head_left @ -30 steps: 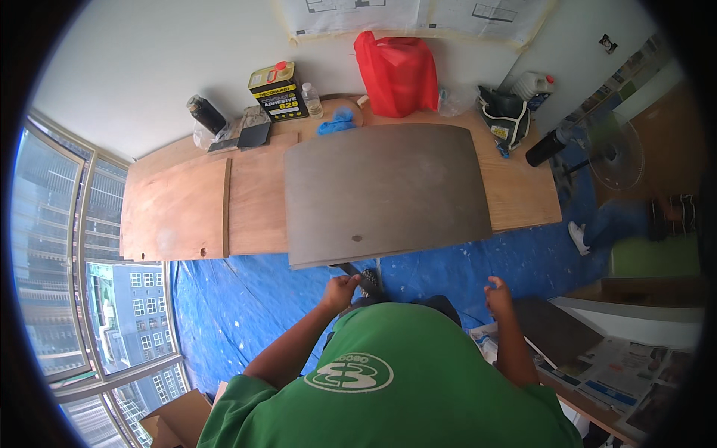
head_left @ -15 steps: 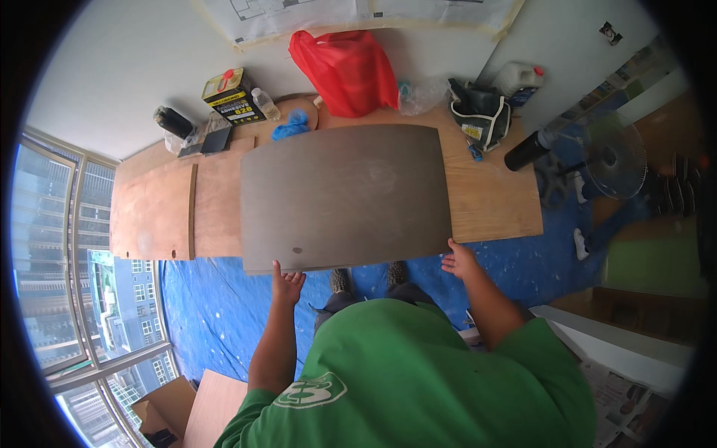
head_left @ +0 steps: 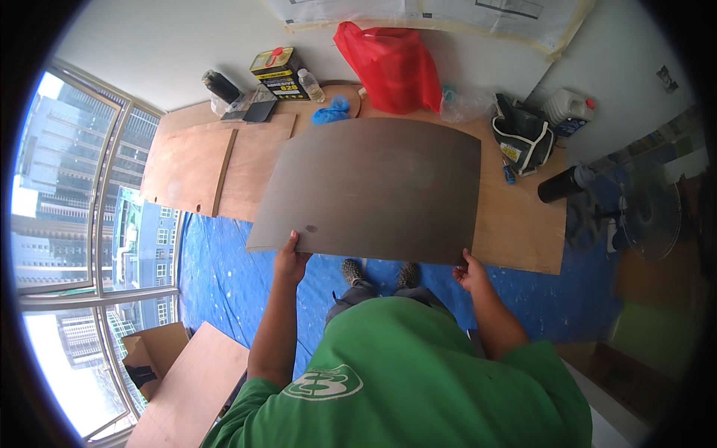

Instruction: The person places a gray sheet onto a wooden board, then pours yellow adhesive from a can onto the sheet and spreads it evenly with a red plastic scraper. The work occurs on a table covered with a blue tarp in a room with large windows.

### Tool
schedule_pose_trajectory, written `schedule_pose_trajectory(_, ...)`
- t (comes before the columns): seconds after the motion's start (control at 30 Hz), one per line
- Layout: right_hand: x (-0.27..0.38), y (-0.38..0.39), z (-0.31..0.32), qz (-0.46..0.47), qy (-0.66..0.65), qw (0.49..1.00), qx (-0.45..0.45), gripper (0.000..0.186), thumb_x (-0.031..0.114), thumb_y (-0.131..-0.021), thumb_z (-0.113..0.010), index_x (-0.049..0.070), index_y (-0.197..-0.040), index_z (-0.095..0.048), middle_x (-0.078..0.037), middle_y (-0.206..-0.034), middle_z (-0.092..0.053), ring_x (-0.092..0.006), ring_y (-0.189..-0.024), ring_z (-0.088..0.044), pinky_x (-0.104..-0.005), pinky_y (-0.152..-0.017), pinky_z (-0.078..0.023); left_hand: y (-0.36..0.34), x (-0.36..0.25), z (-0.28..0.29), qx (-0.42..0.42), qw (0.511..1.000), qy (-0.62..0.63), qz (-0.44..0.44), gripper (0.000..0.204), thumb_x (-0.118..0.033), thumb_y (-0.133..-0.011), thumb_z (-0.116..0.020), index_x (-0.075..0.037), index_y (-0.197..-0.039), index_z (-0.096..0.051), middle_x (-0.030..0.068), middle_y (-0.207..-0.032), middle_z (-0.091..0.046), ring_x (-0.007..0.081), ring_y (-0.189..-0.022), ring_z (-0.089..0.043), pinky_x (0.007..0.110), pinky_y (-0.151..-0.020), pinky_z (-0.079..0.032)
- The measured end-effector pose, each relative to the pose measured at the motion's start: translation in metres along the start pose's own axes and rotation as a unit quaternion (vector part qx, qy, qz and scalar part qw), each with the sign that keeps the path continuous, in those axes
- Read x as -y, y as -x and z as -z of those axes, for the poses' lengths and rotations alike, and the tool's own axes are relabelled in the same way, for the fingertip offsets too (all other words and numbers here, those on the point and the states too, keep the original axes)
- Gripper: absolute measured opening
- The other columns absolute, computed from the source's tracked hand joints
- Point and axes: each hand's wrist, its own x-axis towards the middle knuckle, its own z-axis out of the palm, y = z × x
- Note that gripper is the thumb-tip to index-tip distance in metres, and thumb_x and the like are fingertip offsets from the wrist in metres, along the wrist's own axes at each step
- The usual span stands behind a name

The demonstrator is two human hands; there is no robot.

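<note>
A large grey-brown flat panel [head_left: 381,187] with a small dark oval mark near its front left part lies over the wooden worktop [head_left: 523,224] and juts past its near edge. At the panel's near edge, toward its left end, my left hand [head_left: 292,261] grips it, thumb on top and fingers underneath. My right hand [head_left: 470,272] holds the near right corner in the same way, thumb up and fingers curled below. What the panel rests on underneath is hidden.
Reddish wooden boards [head_left: 187,160] lie at the left. Along the wall stand an adhesive can [head_left: 280,75], a plastic bottle [head_left: 310,86], a red bag [head_left: 388,71], a dark tool bag [head_left: 523,134] and a black flask [head_left: 560,184]. A fan [head_left: 650,216] stands right; blue sheeting [head_left: 224,261] covers the floor.
The view has turned. The panel's near edge has come closer to my body and now tilts down to the right. My fingers have closed on its edge, the right hand more tightly.
</note>
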Motion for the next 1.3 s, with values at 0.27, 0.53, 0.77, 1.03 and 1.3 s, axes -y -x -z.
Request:
schedule_pose_trajectory(0.27,0.034,0.042,0.051,0.080,-0.042,0.996,0.000,0.040,0.044,-0.087,-0.088,0.015,-0.104,-0.066,-0.001,-0.077,-0.052,-0.0200,-0.075,-0.055,-0.0372,-0.069,-0.051,0.043,0.029,-0.027,0.039,0.999,0.027,-0.014,0.055,-0.027,-0.107,-0.063,-0.006,-0.154,-0.044,0.0130,-0.147,-0.060,0.0302,-0.132,-0.061,0.051,-0.109,-0.052)
schedule_pose_trajectory(0.53,0.058,0.036,0.082,0.110,-0.018,0.991,-0.070,0.028,0.038,-0.094,-0.082,0.017,-0.103,-0.067,0.001,-0.078,-0.055,-0.0172,-0.071,-0.055,-0.0356,-0.062,-0.048,0.038,0.060,-0.047,0.091,0.994,0.037,0.039,0.060,-0.027,-0.104,-0.067,-0.006,-0.155,-0.043,0.0127,-0.150,-0.057,0.0315,-0.134,-0.059,0.053,-0.108,-0.051)
schedule_pose_trajectory(0.77,0.043,0.006,0.076,0.069,-0.035,0.997,-0.014,0.031,0.038,-0.095,-0.081,0.018,-0.112,-0.066,-0.003,-0.087,-0.062,-0.0194,-0.074,-0.058,-0.0361,-0.066,-0.052,0.027,0.040,-0.054,0.097,0.995,-0.012,-0.014,0.059,-0.023,-0.101,-0.073,-0.006,-0.151,-0.047,0.0124,-0.142,-0.062,0.0306,-0.128,-0.063,0.050,-0.104,-0.054)
schedule_pose_trajectory(1.03,0.032,-0.005,0.065,0.051,0.003,0.998,-0.045,0.042,0.042,-0.093,-0.083,0.016,-0.121,-0.064,-0.009,-0.101,-0.064,-0.0264,-0.088,-0.062,-0.0401,-0.077,-0.054,-0.014,0.051,-0.031,0.036,0.993,0.014,0.112,0.057,-0.030,-0.100,-0.074,-0.007,-0.147,-0.050,0.0118,-0.141,-0.061,0.0316,-0.127,-0.062,0.051,-0.105,-0.053)
schedule_pose_trajectory(1.3,0.026,-0.003,0.060,0.056,-0.018,0.998,-0.018,0.052,0.041,-0.094,-0.081,0.014,-0.132,-0.059,-0.015,-0.116,-0.061,-0.0316,-0.104,-0.061,-0.0459,-0.090,-0.052,-0.030,0.100,-0.020,-0.180,0.971,0.077,0.139,0.060,-0.027,-0.099,-0.075,0.001,-0.145,-0.048,0.0222,-0.145,-0.051,0.0385,-0.126,-0.062,0.049,-0.105,-0.056)
